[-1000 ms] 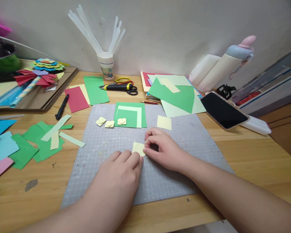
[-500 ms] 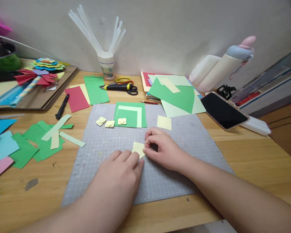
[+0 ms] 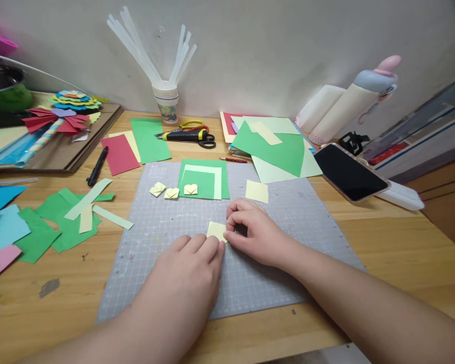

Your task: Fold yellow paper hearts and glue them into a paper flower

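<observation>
A small pale yellow paper square [image 3: 216,229] lies on the grey cutting mat [image 3: 288,278], between my two hands. My left hand [image 3: 191,270] presses its lower left part, with fingers curled and thumb at the near edge; these hide part of the paper. At the paper's right edge, my right hand [image 3: 252,228] pinches it between thumb and fingers. Beyond them, three folded yellow paper hearts [image 3: 171,193] sit in a row, the right one on stacked green paper squares [image 3: 199,182]. Another flat yellow square [image 3: 257,191] lies farther right.
Green paper scraps [image 3: 38,232] cover the left side, near a black pen [image 3: 97,166]. At the back are a utility knife [image 3: 184,135], scissors [image 3: 208,141], a paper cup [image 3: 167,108] with plastic strips, and a paper stack [image 3: 276,151]. A phone [image 3: 351,172] and bottle [image 3: 349,106] are right.
My left thumb has moved up against the paper's near edge, and less of the paper's lower corner shows. My right hand stays in nearly the same place.
</observation>
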Tool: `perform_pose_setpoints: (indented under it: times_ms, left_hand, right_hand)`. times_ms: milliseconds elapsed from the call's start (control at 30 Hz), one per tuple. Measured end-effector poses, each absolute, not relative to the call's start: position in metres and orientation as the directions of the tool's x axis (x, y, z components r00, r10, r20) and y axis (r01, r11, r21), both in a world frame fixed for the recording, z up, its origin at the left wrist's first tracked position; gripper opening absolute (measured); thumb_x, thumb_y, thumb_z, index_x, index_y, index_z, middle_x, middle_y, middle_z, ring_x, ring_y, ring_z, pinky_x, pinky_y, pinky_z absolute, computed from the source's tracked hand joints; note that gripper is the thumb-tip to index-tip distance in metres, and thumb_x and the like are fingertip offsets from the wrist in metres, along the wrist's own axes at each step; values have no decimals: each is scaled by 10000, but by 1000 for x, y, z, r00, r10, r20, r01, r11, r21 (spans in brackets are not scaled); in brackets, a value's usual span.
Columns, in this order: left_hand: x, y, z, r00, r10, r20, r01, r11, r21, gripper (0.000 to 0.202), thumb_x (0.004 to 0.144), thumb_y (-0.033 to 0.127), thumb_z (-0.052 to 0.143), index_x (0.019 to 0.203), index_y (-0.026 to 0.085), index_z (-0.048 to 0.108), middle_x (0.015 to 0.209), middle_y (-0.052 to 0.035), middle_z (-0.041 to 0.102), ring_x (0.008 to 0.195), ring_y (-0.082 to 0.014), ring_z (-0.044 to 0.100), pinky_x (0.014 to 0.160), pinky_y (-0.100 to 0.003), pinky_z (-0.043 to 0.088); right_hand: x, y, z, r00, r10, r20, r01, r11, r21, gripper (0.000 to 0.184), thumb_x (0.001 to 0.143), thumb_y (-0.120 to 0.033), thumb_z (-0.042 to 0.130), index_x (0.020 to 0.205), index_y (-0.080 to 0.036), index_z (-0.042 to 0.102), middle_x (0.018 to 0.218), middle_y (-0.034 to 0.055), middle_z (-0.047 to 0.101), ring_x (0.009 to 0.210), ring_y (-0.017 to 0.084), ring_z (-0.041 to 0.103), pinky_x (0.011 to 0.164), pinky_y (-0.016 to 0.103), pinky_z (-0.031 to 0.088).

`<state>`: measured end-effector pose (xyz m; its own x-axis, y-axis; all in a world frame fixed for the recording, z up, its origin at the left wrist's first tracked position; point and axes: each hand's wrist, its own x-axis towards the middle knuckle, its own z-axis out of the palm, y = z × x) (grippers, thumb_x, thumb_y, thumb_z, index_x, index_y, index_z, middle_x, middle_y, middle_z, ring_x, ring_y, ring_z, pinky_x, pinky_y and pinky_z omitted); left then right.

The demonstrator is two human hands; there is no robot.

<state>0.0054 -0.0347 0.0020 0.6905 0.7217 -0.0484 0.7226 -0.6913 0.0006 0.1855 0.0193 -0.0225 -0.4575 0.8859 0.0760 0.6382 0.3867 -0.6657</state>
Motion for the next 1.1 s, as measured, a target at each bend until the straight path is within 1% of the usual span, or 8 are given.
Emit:
perform_pose_setpoints:
  times_ms: [67,133,233,433,633,867,1100]
  left_hand:
    - [5,-35,3,689,722,-59,723,-691,-8,306,898,147,441,1154,139,608,906,-78,638,772,-240,566,682,-387,442]
    - [5,-34,3,690,721,-63,722,-692,-6,313,903,154,438,1169,147,602,907,-75,639,772,-237,564,678,-383,439]
    - [5,-34,3,690,721,-65,722,-691,5,297,909,162,435,1146,158,614,908,-68,638,780,-232,562,688,-379,439]
    - [4,-34,1,696,715,-70,717,-697,11,283,877,173,477,1119,157,622,896,-67,629,776,-249,558,675,-391,442]
    - [6,-33,2,681,731,-45,732,-681,26,280,899,158,447,1115,162,625,893,-66,637,772,-245,564,666,-388,439]
    - [7,-32,6,661,748,-64,751,-658,62,232,903,175,466,1025,173,664,844,-49,644,749,-236,575,678,-396,443]
    - [6,-34,6,671,740,-34,741,-669,57,244,904,180,466,1051,166,659,856,-56,642,748,-233,569,672,-390,441]
  right_hand:
    - [186,20,-22,-459,885,74,636,386,-668,160,768,-110,622,644,-174,544,872,4,550,878,160,532,826,345,372]
    - [186,21,-22,-457,886,72,635,382,-671,160,767,-107,620,645,-173,543,872,5,549,877,160,531,819,339,376]
    - [187,20,-22,-466,882,67,631,384,-674,156,766,-107,619,646,-172,544,875,9,548,878,160,531,814,334,379]
    - [185,20,-22,-466,883,59,635,380,-672,153,766,-107,617,647,-171,544,883,9,548,881,161,529,822,336,375]
    - [185,21,-24,-460,885,76,645,392,-656,151,768,-106,617,662,-174,534,884,1,554,893,159,529,840,341,364]
    - [185,21,-24,-463,883,76,641,393,-659,169,779,-105,610,645,-172,532,876,-4,551,877,149,528,829,328,369]
    - [185,21,-24,-459,885,77,635,388,-668,175,776,-105,609,632,-172,535,868,3,554,870,155,528,812,324,378]
